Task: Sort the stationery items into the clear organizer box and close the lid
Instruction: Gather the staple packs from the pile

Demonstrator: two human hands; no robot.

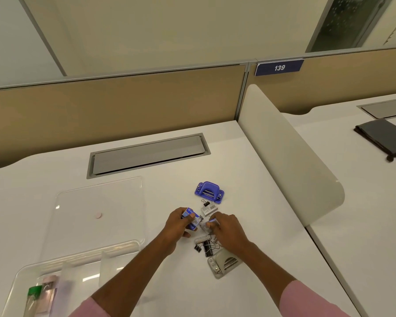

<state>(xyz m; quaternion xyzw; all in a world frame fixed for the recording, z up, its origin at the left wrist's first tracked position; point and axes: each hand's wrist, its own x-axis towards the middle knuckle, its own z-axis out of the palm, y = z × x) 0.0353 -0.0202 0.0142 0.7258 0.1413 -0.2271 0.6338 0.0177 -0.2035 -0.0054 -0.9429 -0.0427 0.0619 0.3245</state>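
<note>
My left grip (177,225) clamps a small blue box (191,216) over the white counter (249,179); my right grip (229,234) pinches a small pack (210,224) beside it. The clear organizer box (18,277) sits open at near left, its lid (96,202) laid back flat.

- Organizer box (21,277): clear glossy plastic.
- Lid (114,197): clear, glossy.
- Punch (209,192): glossy blue plastic.
- Counter (249,202): smooth matt white.
- Pouch (384,136): dark cloth.

On the white counter (249,179), the left hand (177,225) grips a small blue box (190,217), and the right hand (229,229) pinches a small item (209,224) just beside it. Black binder clips (205,245) lie between a blue hole punch (209,192) and a grey hole punch (223,264). The clear organizer box (78,264) sits open at the left.
</note>
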